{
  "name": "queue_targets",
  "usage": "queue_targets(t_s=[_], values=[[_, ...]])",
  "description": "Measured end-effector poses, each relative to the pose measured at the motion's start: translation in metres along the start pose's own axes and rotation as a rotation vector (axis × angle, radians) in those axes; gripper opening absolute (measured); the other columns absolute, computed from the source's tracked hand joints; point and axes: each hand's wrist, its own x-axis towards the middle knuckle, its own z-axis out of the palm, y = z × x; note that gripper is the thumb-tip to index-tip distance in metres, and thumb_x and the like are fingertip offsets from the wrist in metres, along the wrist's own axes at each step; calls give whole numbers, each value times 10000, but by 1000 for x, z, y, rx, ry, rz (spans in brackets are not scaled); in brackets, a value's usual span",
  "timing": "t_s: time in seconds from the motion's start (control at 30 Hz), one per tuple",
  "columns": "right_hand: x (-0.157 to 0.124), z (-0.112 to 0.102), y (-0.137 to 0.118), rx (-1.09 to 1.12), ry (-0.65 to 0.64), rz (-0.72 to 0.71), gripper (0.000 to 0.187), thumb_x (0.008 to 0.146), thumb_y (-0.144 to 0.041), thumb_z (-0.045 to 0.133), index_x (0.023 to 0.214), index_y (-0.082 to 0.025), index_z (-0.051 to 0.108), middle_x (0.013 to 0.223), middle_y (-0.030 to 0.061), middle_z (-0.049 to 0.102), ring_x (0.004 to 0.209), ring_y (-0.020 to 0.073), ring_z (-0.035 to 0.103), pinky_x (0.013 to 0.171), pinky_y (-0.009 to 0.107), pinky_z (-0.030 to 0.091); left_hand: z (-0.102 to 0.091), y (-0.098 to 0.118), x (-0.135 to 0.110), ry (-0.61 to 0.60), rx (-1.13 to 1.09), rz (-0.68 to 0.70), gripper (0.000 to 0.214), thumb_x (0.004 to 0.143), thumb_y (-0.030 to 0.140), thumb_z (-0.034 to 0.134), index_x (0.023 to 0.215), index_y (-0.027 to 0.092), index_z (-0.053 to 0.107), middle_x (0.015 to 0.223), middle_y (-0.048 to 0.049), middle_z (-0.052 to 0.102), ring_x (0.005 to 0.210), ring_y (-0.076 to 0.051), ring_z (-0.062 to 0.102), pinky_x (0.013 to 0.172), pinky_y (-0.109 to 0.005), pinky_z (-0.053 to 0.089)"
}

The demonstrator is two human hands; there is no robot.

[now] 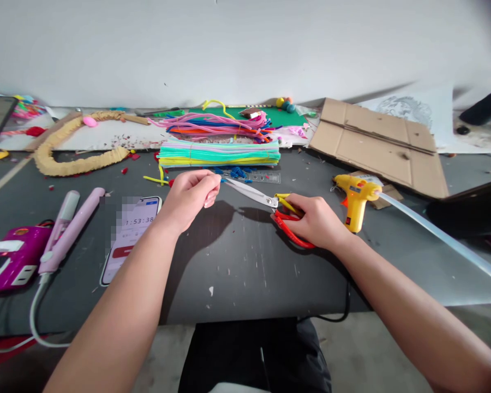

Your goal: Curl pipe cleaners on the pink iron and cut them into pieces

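My right hand (313,221) grips a pair of scissors (251,191) by its red and yellow handles. Its blades point left, and their tips come up to the fingertips of my left hand (194,196). Thumb and fingers of that hand are pinched together on a short bit of blue pipe cleaner (223,180), mostly hidden by the fingers. Just behind the blades, small cut blue pieces (239,172) lie on and around a clear ruler (270,177). Beyond them is a banded bundle of turquoise, white and yellow pipe cleaners (219,153).
To the right lie a yellow glue gun (355,199) with a long glue stick and folded cardboard (376,144). On the left are a phone (133,234), a pink hair straightener (71,229) and a purple power adapter (18,259). Pink pipe cleaners (221,123) and a tan ruffled loop (61,158) lie behind.
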Motion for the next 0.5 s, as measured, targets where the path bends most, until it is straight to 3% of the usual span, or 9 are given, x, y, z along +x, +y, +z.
queue_targets(t_s=[0.5], values=[[1, 0, 2, 0, -19, -7, 258, 769, -342, 626, 686, -209, 423, 595, -40, 406, 592, 119, 284, 560, 264, 237, -1, -1, 0, -10, 60, 17, 256, 794, 292, 572, 586, 195, 458, 547, 2, 391, 504, -100, 373, 471, -252, 334]])
